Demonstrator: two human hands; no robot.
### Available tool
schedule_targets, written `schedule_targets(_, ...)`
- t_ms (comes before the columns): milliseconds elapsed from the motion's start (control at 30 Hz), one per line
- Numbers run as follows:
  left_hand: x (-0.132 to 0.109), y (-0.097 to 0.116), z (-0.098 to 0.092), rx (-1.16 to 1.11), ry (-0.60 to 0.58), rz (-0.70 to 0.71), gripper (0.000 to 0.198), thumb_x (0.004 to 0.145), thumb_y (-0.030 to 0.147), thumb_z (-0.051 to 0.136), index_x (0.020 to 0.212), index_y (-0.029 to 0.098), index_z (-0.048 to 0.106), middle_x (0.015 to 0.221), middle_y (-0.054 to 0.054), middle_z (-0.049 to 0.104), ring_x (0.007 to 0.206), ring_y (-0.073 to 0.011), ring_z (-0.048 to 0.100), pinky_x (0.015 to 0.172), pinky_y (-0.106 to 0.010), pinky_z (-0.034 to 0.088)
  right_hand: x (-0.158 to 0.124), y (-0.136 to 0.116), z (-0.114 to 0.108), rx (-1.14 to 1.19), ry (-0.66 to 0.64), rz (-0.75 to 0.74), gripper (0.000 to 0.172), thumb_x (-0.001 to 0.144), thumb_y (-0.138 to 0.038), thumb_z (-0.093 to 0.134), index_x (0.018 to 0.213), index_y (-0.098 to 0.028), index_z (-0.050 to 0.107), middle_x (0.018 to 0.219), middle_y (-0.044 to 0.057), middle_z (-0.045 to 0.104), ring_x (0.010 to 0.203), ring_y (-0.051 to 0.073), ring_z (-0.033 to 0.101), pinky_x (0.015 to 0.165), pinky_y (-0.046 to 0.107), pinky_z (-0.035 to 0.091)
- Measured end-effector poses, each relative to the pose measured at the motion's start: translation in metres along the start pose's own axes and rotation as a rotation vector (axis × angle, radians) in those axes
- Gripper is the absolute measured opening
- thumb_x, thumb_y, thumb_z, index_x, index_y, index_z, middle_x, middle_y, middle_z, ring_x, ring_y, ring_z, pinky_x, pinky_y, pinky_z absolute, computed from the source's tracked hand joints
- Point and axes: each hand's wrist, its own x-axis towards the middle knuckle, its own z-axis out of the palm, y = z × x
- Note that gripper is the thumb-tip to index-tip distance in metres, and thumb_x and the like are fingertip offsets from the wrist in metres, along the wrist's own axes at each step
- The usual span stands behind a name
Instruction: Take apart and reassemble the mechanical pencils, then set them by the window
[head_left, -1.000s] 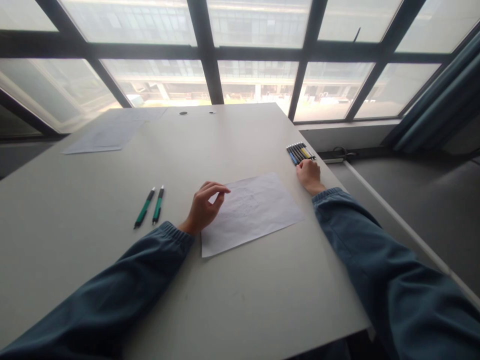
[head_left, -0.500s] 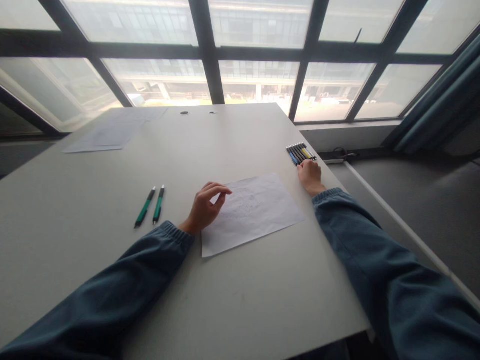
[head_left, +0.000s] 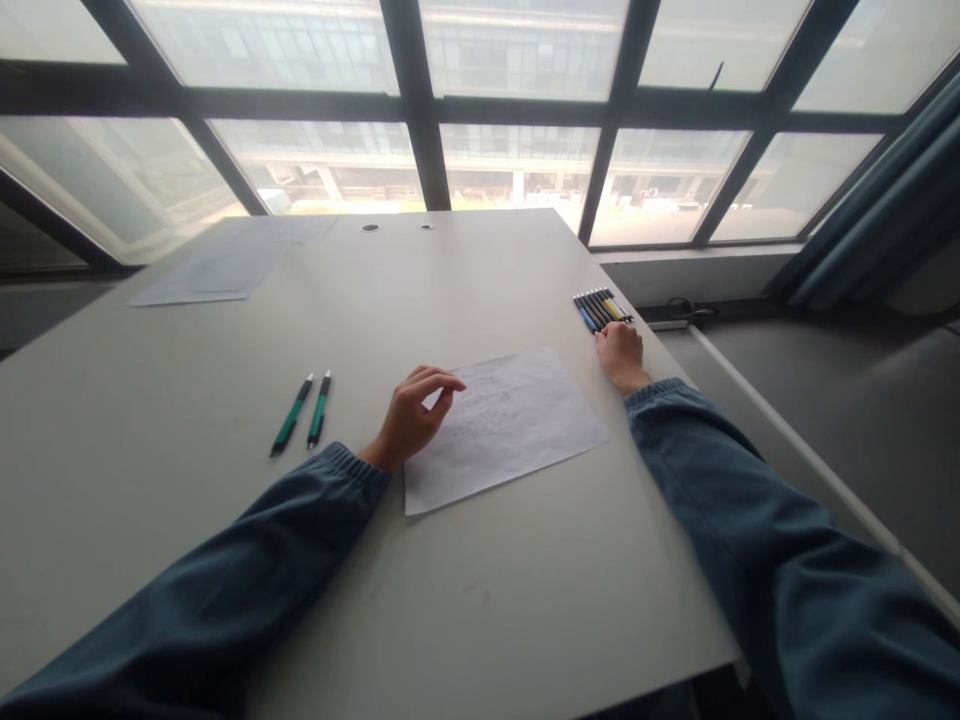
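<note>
A white sheet of paper (head_left: 510,425) with faint pencil marks lies in front of me on the grey table (head_left: 480,600). My left hand (head_left: 412,415) rests on the sheet's left edge, its fingers loosely curved, apart from the thumb, fingertips on the paper and nothing in them. My right hand (head_left: 619,353) lies at the table's right edge with its fingers curled under, their tips against the near ends of a row of several pens (head_left: 600,306). Whether it grips one is hidden. Two green pens (head_left: 304,412) lie side by side left of my left hand.
More sheets of paper (head_left: 217,262) lie at the far left corner of the table. Two small round holes (head_left: 370,228) sit near its far edge. Large windows run behind the table. A ledge with scissors (head_left: 686,308) and a curtain are to the right.
</note>
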Motion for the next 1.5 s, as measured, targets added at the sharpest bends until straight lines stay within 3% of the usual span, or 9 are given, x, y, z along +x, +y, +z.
schedule_targets(533,0.0,-0.001,-0.001,0.022,-0.013,0.012,0.017,0.093,0.013,0.056,0.093,0.02,0.072,0.092,-0.004,0.072,0.091,-0.0179,0.065,0.087,-0.034,0.053,-0.01,0.0,-0.005,-0.025,-0.025,-0.01,0.031,0.099,-0.029,0.05,0.104,-0.011,0.074,0.107,0.021,0.073,0.1,0.031,0.068,0.089,0.039,0.05)
schedule_targets(833,-0.004,-0.003,0.002,0.12,-0.146,0.078,0.017,0.095,0.015,0.056,0.099,0.022,0.072,0.094,-0.004,0.074,0.092,-0.0188,0.065,0.087,-0.034,0.053,-0.035,-0.015,-0.015,-0.041,-0.06,-0.015,0.035,0.101,-0.026,0.041,0.106,-0.013,0.074,0.108,0.02,0.072,0.099,0.028,0.067,0.086,0.035,0.048)
schedule_targets(1100,-0.004,-0.005,0.002,0.145,-0.253,0.101,0.018,0.097,0.02,0.054,0.098,0.021,0.072,0.097,-0.006,0.074,0.094,-0.0195,0.066,0.089,-0.036,0.054,-0.028,-0.011,-0.015,-0.03,-0.044,-0.072,0.038,0.101,-0.027,0.041,0.099,-0.014,0.077,0.106,0.019,0.073,0.098,0.028,0.067,0.084,0.034,0.047)
schedule_targets(1500,-0.005,-0.008,0.003,0.133,-0.297,0.087,0.018,0.097,0.02,0.055,0.099,0.022,0.073,0.099,-0.006,0.075,0.095,-0.0201,0.067,0.089,-0.035,0.054,-0.03,-0.01,-0.013,-0.024,-0.051,-0.08,0.039,0.101,-0.025,0.04,0.098,-0.014,0.077,0.104,0.02,0.073,0.095,0.028,0.066,0.084,0.034,0.046)
